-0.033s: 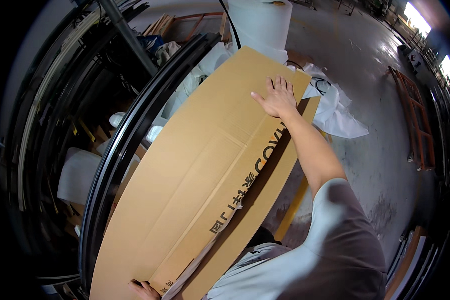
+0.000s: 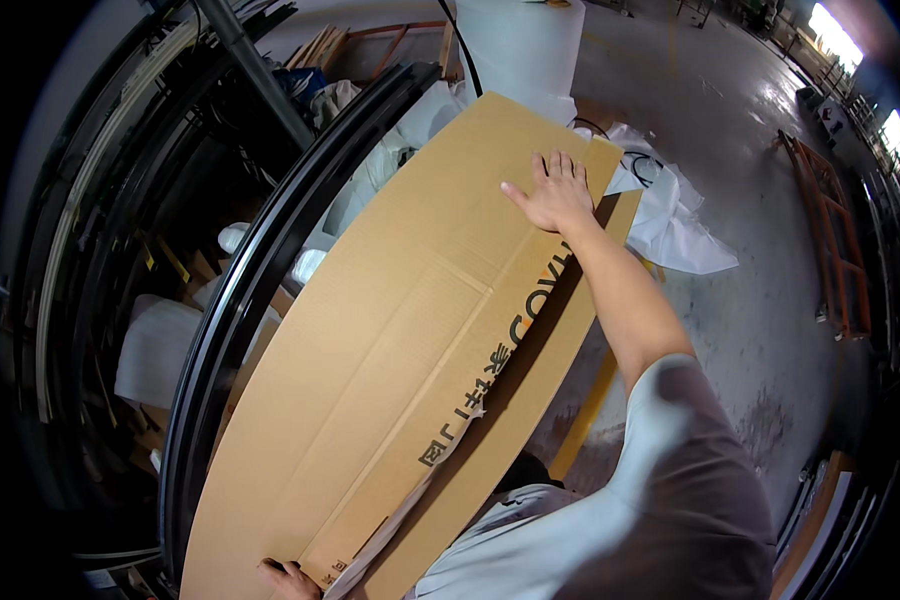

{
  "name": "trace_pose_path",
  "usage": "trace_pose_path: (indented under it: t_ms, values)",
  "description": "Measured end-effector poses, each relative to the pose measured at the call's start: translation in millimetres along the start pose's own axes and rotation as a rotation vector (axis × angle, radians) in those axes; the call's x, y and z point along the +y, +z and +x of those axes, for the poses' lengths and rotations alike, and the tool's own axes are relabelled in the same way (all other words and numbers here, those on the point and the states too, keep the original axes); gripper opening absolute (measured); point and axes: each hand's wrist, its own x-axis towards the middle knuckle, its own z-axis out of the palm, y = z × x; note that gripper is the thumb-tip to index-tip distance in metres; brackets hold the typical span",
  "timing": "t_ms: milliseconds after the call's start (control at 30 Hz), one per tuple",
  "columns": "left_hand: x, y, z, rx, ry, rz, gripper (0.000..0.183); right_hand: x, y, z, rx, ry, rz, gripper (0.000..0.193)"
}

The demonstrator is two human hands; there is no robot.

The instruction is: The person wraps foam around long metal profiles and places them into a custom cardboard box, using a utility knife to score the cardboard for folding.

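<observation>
A long brown cardboard sheet with creases and dark printing slants across the middle of the view. Its near side is folded, and a dark gap runs between the printed panel and a lower flap. My right hand lies flat on the far end of the cardboard, fingers spread and thumb out, holding nothing. Close to the lower edge, my left hand rests on the cardboard's near end with its fingertips apart; the rest of it is cut off. A pale torn strip hangs along the fold.
Left of the cardboard run long black glossy profiles, beside a rack of more lengths. A large white roll of wrap stands beyond the far end, with white plastic sheeting on the floor. An orange-brown metal frame is at right.
</observation>
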Motion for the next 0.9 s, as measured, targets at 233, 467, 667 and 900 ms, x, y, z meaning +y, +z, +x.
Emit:
trace_pose_path:
  t_ms: [233,467,667,900]
  values:
    - [-18.6,14.1,5.2,0.119,0.067,-0.065,0.048,3.4,-4.1,-5.2,0.086,-0.041,0.055,0.095]
    - [-26.1,21.4,2.2,0.130,0.106,0.007,0.059,-80.3,23.4,-146.0,0.001,-0.572,0.157,0.092]
    - [-24.6,9.8,-6.5,0.263,0.216,-0.019,0.027,-188.5,8.0,-355.1,0.075,-1.377,0.431,0.102]
    - [-45.6,-22.6,-22.6,0.337,0.516,-0.043,0.020,-228.8,-5.3,-375.3,0.116,-1.508,0.217,0.093]
